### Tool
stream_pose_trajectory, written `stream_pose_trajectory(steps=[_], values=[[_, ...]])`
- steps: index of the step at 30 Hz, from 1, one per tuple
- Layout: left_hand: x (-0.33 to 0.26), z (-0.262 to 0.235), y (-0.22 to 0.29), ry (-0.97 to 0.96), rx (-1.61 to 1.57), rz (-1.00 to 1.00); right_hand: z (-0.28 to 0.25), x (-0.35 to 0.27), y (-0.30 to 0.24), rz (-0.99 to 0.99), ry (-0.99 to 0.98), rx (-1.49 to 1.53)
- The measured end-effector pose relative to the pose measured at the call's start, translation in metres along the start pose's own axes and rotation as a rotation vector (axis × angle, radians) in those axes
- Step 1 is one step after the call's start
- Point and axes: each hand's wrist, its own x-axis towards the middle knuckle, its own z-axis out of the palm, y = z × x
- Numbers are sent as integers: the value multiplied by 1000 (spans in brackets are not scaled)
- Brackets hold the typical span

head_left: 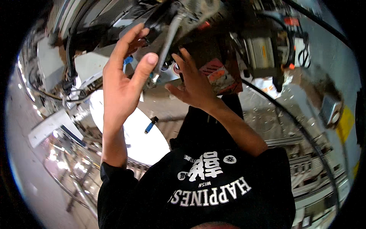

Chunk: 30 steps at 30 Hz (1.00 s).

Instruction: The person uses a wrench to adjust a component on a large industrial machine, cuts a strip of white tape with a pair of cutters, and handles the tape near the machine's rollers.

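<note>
A long silvery metal bar [169, 40] slants between my hands, running from dark machinery at the top down to a rounded metal end. I cannot tell whether it is a wrench or a lever. Left of the bar my left hand [122, 84] is raised, its thumb spread from the fingers and nothing in its grasp. To the right, my right hand [193, 82] reaches out with its fingers apart, also holding nothing visible. Both hands look clear of the bar. Small blue parts [128, 60] show behind my left hand.
A bright white rounded surface [143, 143] lies beside my left forearm, with a blue-and-black small tool [151, 125] over it. A red printed box [219, 75] stands beyond my right hand. A thick black cable [293, 114] curves down the right side. Metal frames [78, 183] fill the lower left.
</note>
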Motion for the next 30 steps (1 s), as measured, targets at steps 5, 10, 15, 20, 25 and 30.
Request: stream_pose_trajectory(steps=[5, 10, 15, 20, 25, 30], values=[[-10, 24, -14, 34, 297, 133, 12, -6, 9, -57, 192, -98], [-19, 38, -23, 118, 407, 469, 8, -42, 21, -15, 232, 41], [-36, 58, -39, 183, 524, 568, 10, -127, 38, -114, 244, 287], [-45, 71, -64, 352, 535, 665, 23, -249, 103, 13, 499, 228], [-49, 70, -73, 374, 504, 708, 41, -353, 196, 621, 492, 112], [-51, 93, -54, 429, 675, 706, 46, -421, 266, 918, 494, 112]])
